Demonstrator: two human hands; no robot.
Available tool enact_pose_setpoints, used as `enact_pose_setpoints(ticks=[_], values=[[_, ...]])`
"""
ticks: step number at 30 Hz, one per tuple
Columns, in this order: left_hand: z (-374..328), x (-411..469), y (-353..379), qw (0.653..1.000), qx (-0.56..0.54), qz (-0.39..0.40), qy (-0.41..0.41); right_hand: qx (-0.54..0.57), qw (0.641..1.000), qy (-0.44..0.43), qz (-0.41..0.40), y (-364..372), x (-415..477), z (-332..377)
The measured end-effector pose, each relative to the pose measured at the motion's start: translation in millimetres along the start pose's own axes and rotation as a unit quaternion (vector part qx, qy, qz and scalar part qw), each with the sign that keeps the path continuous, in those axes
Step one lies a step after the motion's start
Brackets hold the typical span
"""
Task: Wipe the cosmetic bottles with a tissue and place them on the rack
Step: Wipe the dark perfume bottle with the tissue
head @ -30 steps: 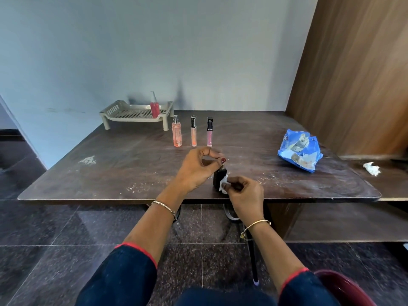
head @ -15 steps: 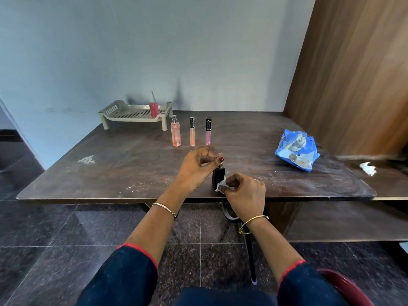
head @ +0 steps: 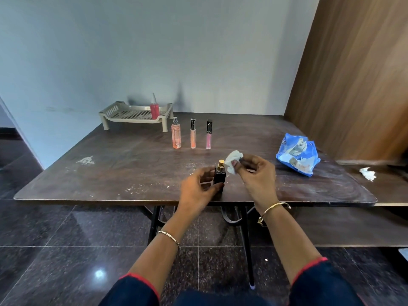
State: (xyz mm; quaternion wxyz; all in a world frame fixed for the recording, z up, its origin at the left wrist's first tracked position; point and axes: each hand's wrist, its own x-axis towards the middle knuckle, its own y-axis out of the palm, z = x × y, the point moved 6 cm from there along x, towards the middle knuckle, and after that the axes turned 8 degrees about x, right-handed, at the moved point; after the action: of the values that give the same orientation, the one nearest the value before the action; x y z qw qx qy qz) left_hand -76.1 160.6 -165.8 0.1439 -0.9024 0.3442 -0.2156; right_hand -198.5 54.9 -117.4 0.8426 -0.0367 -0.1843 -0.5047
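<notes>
Across the middle of the view runs a dark brown bench (head: 110,173), dusty and scuffed. At its far left corner stands a beige slotted rack (head: 132,114). A crumpled blue packet (head: 298,155) lies on the bench's right side.

Near the front edge, the left hand (head: 196,188) has its grip curled round the lower body of a black bottle (head: 220,177) with a gold cap. The bottle is upright, but I cannot tell whether its base touches the bench. The right hand (head: 256,173) has its grip pinched on a white tissue (head: 234,161), just right of the cap.

Just in front of the rack's right end, a peach spray bottle (head: 176,134), an orange gloss tube (head: 193,134) and a pink gloss tube (head: 208,135) stand in a row. A red bottle (head: 154,110) stands upright at the right end of the rack. A small white wad (head: 367,174) lies on the side surface at far right.
</notes>
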Motion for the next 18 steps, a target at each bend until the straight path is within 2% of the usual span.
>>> enact_pose_setpoints(ticks=[2, 4, 5, 7, 9, 10, 11, 18], values=[[-4, 1, 1, 1.000, -0.001, -0.007, -0.002, -0.065, 0.997, -0.038, 0.031, 12, 5, 8], [-7, 2, 2, 1.000, 0.004, -0.011, 0.003, -0.173, 0.978, -0.093, 0.075, 24, 7, 13], [-6, 2, 2, 1.000, 0.004, -0.011, 0.003, -0.236, 0.957, -0.131, 0.110, 31, 5, 15], [-4, 3, 3, 1.000, 0.007, -0.008, 0.000, -0.345, 0.893, -0.229, 0.178, 44, -4, 17], [-3, 4, 3, 1.000, 0.017, -0.007, 0.002, -0.432, 0.823, -0.316, 0.188, 50, -17, 15], [-2, 5, 3, 1.000, 0.019, -0.006, 0.005, -0.457, 0.802, -0.342, 0.176, 50, -22, 15], [-1, 6, 3, 1.000, 0.019, -0.003, 0.007, -0.466, 0.793, -0.355, 0.165, 49, -25, 13], [1, 7, 5, 1.000, -0.011, 0.014, 0.002, -0.431, 0.790, -0.413, 0.140, 26, -33, 2]])
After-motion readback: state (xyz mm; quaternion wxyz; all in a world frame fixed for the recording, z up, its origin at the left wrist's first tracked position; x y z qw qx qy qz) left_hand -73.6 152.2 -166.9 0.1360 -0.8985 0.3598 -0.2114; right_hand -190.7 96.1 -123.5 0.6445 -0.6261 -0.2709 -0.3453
